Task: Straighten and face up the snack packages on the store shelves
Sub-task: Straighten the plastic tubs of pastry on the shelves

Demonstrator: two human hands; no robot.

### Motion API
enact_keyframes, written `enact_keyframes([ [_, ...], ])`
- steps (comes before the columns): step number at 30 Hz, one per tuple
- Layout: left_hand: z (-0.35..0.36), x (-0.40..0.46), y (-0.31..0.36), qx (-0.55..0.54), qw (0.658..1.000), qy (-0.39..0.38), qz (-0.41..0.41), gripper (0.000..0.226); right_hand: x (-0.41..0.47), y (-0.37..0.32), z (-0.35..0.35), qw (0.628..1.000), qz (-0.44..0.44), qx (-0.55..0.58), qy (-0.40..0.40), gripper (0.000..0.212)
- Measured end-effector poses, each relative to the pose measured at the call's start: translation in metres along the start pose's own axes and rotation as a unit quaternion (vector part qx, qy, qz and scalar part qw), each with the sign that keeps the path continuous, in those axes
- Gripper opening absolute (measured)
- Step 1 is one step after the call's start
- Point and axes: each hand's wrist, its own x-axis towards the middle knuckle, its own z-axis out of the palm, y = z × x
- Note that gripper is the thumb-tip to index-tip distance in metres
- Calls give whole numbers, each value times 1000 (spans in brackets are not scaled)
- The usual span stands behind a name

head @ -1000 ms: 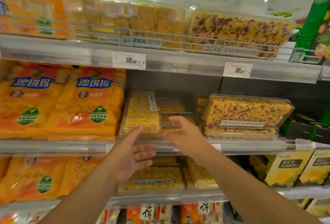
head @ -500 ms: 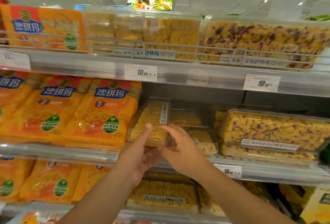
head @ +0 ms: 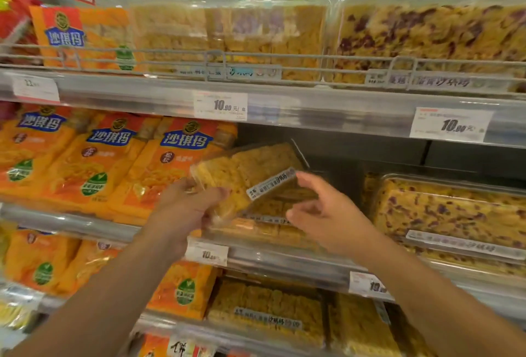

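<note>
The left hand [head: 187,208] grips a clear box of yellow snack squares [head: 244,177] by its near left corner, holding it tilted above the middle shelf [head: 284,257], right of the orange bags [head: 168,168]. The right hand [head: 321,211] is at the box's right end, fingers loosely curled; touching it, it seems, though blur hides the contact. More clear boxes [head: 264,231] lie beneath.
</note>
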Motion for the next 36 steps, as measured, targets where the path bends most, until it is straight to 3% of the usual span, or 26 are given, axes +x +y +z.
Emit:
enact_keyframes([
  [2,-10,7,5,43,999,-21,26,27,15,-7,-15,998,-3,-44,36,76],
  [5,-23,16,14,86,992,-84,46,36,42,-19,-33,974,-24,-211,86,77],
  [11,-54,43,25,111,980,-149,73,43,75,-39,-44,907,44,-419,9,88],
  [22,-63,83,8,53,964,-230,122,45,60,-60,-59,866,84,-493,-22,48],
  [29,-52,89,-7,149,936,-271,166,53,45,-70,-61,819,123,-559,-33,43],
  [36,-53,87,-12,258,907,-261,207,52,39,-71,-56,829,108,-548,-33,42],
])
